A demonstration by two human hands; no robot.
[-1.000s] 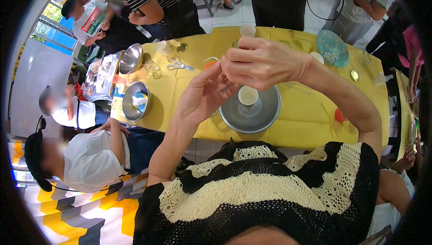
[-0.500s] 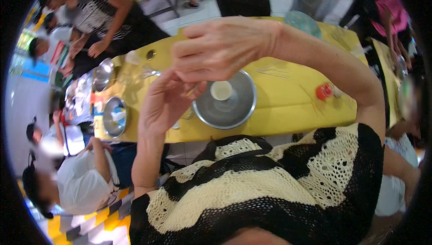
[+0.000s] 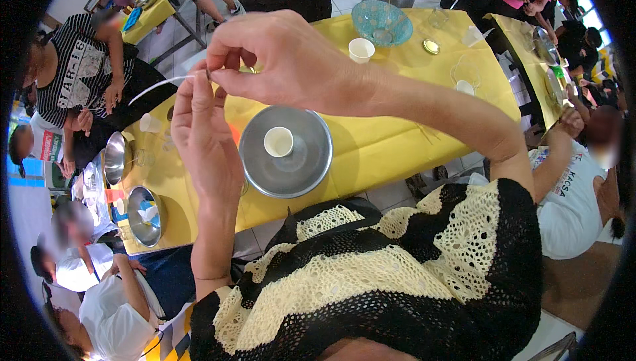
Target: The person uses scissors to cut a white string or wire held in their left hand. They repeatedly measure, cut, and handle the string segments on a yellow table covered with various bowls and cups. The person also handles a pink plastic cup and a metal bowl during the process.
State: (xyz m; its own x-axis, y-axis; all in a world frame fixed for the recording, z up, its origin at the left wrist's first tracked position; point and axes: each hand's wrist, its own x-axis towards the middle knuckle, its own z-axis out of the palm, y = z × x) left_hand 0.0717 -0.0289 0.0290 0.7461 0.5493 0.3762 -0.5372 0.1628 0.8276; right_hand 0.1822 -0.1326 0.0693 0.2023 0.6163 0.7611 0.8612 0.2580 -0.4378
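Note:
Raised over the table, my left hand (image 3: 207,139) and my right hand (image 3: 281,56) meet fingertip to fingertip. Both pinch a thin white string (image 3: 159,85), whose free end curves out to the left. A small dark spot shows between the fingertips, too small to make out. Below and between my hands, a wide metal bowl (image 3: 301,169) rests on the table. Inside it stands a white paper cup (image 3: 278,142), upright and pale within. Neither hand touches the bowl or the cup.
A yellow-covered table (image 3: 377,146) bears a teal patterned bowl (image 3: 383,24), another paper cup (image 3: 361,50), a small round tin (image 3: 431,47) and loose strings. Metal bowls (image 3: 144,216) stand at the left end. People crowd both sides, including a person in a striped shirt (image 3: 78,59).
My hands have risen away from the metal bowl, and the white string now shows clearly between them. The head view has shifted, bringing the teal bowl and more of the far table into sight.

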